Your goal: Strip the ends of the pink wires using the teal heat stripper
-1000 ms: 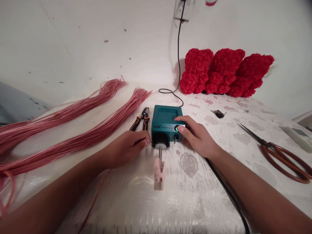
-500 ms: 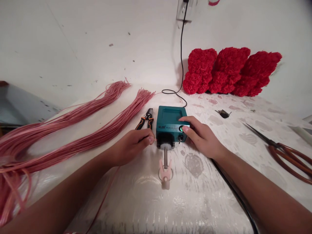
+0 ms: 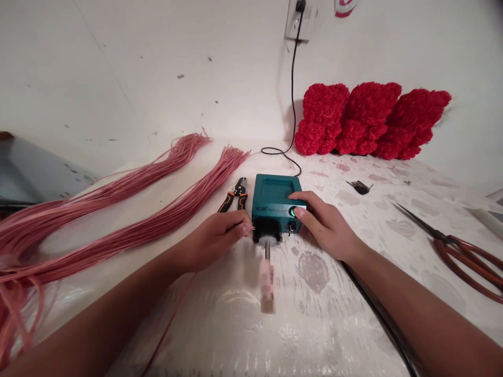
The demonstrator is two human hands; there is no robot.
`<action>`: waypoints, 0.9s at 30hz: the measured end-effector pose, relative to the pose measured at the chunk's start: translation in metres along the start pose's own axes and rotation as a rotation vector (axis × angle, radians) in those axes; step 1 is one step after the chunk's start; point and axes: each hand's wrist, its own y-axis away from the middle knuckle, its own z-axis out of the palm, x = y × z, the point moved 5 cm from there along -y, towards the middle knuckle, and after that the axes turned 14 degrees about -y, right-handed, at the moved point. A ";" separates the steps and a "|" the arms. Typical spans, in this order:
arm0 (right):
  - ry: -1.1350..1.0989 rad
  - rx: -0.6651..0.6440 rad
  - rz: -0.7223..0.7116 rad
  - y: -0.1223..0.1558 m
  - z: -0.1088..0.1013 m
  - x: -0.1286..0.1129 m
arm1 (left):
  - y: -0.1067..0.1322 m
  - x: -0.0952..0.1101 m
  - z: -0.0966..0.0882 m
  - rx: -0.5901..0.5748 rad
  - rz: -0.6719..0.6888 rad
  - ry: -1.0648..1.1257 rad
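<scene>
A small teal machine (image 3: 274,199) sits on the white table, with a steel shaft sticking toward me that carries a pink block (image 3: 266,285), blurred as if spinning. My left hand (image 3: 214,239) is closed in a pinch on a thin pink wire (image 3: 173,319), holding its end just left of the machine's front. My right hand (image 3: 324,225) rests beside the machine's right side, its thumb pressed against the lit green button (image 3: 293,211).
Two long bundles of pink wire (image 3: 129,220) lie to the left. Orange-handled pliers (image 3: 234,195) lie beside the machine. Large scissors (image 3: 451,243) lie at the right, red rose-covered shapes (image 3: 365,118) stand against the wall, and a black cord (image 3: 293,89) runs up to a socket.
The pink block on the shaft has turned and now looks blurred. Both hands stay in place; the view has shifted slightly.
</scene>
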 end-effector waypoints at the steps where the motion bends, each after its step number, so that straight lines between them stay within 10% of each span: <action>1: 0.002 -0.001 0.000 0.000 0.000 0.000 | 0.000 0.001 0.000 0.003 0.002 0.010; 27: 0.024 0.008 -0.010 0.000 -0.001 0.000 | -0.001 0.002 0.000 0.017 -0.002 0.098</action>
